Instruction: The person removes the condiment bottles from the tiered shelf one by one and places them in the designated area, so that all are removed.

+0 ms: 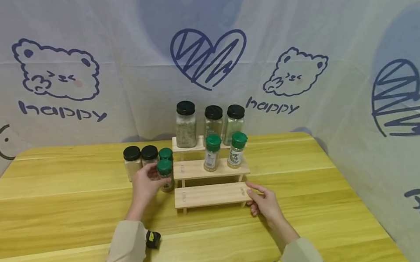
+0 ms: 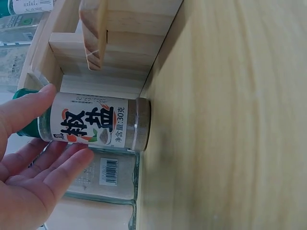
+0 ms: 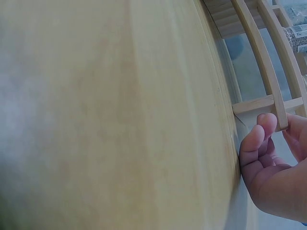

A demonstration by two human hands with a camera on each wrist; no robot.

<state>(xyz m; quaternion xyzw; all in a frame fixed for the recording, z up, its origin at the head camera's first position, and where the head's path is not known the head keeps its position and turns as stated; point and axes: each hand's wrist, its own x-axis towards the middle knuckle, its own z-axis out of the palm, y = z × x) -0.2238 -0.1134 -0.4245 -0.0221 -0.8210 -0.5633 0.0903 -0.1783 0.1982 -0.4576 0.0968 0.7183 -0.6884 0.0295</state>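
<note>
My left hand [image 1: 146, 184] holds a small green-capped spice jar [image 2: 96, 120] between thumb and fingers, near its cap. The jar stands upright on the table, left of a three-step wooden spice rack [image 1: 212, 194]; its label faces the left wrist camera. At the rack's lowest step, my right hand [image 1: 266, 204] grips the right end, with the thumb on one side and curled fingertips [image 3: 266, 122] on the other. Two green-capped jars, one of them this labelled jar [image 1: 235, 156], stand on the middle step. Several taller black-capped jars, including a large one [image 1: 186, 127], occupy the top step.
Beside my left hand stand two black-capped jars, one at the far left [image 1: 133, 165], and another green-capped jar [image 1: 165, 153]. A printed cloth [image 1: 138, 69] hangs behind and to the right of the wooden table [image 1: 65, 212].
</note>
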